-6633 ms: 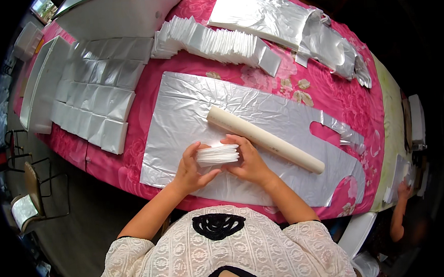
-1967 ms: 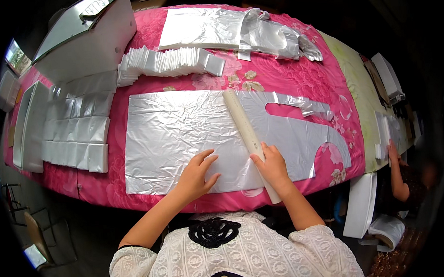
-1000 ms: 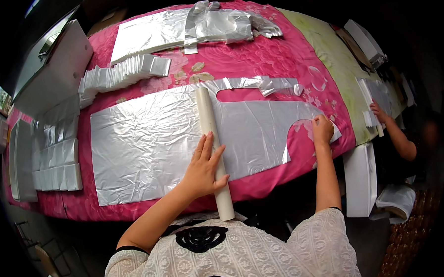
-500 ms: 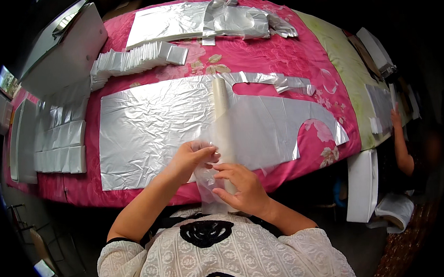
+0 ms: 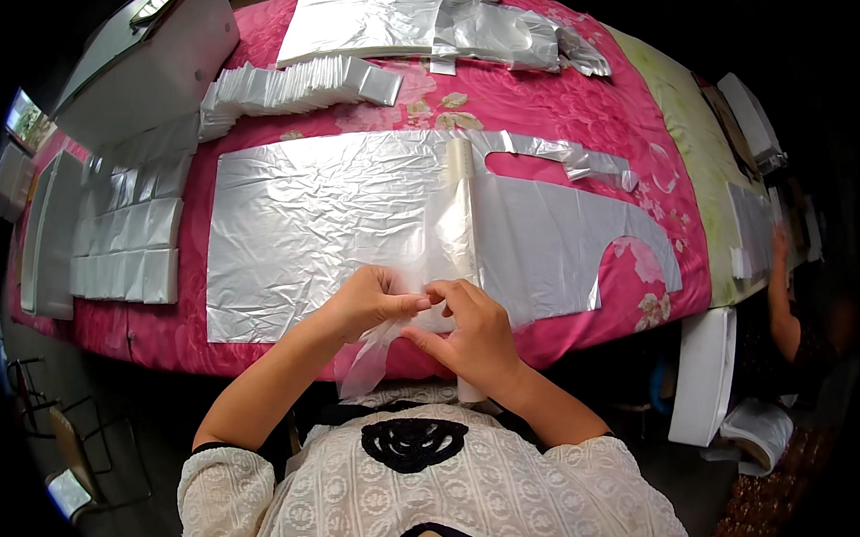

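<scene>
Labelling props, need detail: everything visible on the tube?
The pale cream tube is long, straight and smooth, plastic by its look. It lies front to back across the silvery sheets, near end jutting past the pink cloth. Translucent film covers its middle; the right hand hides part of it. I can't tell if it's hollow.

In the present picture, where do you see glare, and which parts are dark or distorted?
Head view: glare on the wrinkled left part of the flat silvery plastic; head view: front edge of the pink tablecloth bends into a curve; head view: black corners, the co-worker's arm in dim light.
</scene>
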The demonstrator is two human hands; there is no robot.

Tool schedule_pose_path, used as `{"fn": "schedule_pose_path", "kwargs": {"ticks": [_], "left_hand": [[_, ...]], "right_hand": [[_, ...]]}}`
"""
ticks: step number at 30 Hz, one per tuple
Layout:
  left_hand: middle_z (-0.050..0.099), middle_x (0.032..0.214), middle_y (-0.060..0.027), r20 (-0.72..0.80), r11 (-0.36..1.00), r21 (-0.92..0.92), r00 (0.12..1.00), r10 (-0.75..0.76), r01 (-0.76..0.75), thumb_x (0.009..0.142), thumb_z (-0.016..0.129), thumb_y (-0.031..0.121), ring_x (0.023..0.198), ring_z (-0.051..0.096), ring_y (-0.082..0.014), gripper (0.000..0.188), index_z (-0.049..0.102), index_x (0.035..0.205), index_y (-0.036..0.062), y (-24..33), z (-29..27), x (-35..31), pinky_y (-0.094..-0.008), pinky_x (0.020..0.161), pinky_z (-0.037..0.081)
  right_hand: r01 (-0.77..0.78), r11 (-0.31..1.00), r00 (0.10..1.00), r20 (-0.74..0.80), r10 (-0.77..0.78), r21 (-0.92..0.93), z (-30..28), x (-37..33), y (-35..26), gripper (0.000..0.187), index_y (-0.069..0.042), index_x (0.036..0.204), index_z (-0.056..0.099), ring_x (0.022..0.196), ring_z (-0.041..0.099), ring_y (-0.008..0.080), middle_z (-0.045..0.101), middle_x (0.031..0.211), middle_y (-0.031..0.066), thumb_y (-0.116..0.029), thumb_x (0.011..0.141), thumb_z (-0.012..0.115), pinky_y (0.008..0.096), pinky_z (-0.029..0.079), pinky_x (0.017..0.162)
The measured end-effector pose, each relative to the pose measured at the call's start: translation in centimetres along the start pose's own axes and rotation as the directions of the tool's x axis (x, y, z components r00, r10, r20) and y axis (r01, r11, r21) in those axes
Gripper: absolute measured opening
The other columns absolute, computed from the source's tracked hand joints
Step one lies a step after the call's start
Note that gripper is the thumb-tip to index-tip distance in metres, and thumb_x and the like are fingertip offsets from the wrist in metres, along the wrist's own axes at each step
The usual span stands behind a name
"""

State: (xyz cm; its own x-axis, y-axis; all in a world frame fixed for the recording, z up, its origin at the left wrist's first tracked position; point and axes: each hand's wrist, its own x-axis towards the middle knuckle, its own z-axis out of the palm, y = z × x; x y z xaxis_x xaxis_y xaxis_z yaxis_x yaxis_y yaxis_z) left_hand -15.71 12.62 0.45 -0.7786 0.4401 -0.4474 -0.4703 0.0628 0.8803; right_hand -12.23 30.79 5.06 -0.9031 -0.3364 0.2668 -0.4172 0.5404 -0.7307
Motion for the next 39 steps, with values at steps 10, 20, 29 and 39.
{"fn": "schedule_pose_path", "kwargs": {"ticks": [10,20,29,39], "left_hand": [[0.047,0.062,0.0019,0.005,0.915,-0.401,0.999,0.045,-0.040,0.075,0.073,0.040,0.053,0.042,-0.0069,0.038,0.051,0.072,0.0096,-0.5,0.0,1.0,-0.0202,0.048,0.033],[0.059,0.080,0.0001,-0.127,0.969,-0.191,0.975,-0.181,0.155,0.082,0.067,0.021,0.069,0.056,-0.0075,0.020,0.056,0.090,0.0073,-1.0,-6.1,1.5,-0.0226,0.056,0.045],[0.062,0.079,-0.0054,-0.103,0.986,-0.048,0.981,-0.167,0.163,0.084,0.062,0.016,0.065,0.058,-0.0104,0.015,0.058,0.089,0.0026,0.3,-9.9,0.1,-0.0242,0.057,0.049],[0.059,0.073,-0.0040,-0.487,0.858,0.398,0.868,-0.103,0.325,0.076,0.063,0.008,0.064,0.057,-0.0153,0.013,0.057,0.086,0.0022,0.7,-20.2,-4.9,-0.0298,0.060,0.047]], "right_hand": [[-0.341,0.587,0.924,0.148,0.352,0.734,-2.7,-1.0,5.9,0.009,-0.001,0.085,0.060,0.064,0.054,0.0057,0.060,0.071,0.0000,-0.009,0.084,0.064,0.0201,0.046,0.061],[-0.352,0.919,0.325,-0.897,0.299,0.179,-22.6,-9.4,23.2,0.018,-0.003,0.094,0.055,0.063,0.045,0.0065,0.055,0.077,0.0001,-0.020,0.092,0.051,0.0202,0.038,0.059],[-0.394,0.849,0.775,0.370,0.512,-0.352,-2.8,-6.3,3.8,0.050,-0.001,0.080,0.064,0.065,0.064,0.0283,0.064,0.070,0.0160,-0.049,0.070,0.068,0.0365,0.049,0.059],[-0.610,0.779,0.688,0.392,0.610,-0.142,-4.7,-7.5,4.9,0.043,0.002,0.079,0.063,0.063,0.063,0.0277,0.063,0.068,0.0148,-0.040,0.069,0.068,0.0364,0.048,0.059]]}}
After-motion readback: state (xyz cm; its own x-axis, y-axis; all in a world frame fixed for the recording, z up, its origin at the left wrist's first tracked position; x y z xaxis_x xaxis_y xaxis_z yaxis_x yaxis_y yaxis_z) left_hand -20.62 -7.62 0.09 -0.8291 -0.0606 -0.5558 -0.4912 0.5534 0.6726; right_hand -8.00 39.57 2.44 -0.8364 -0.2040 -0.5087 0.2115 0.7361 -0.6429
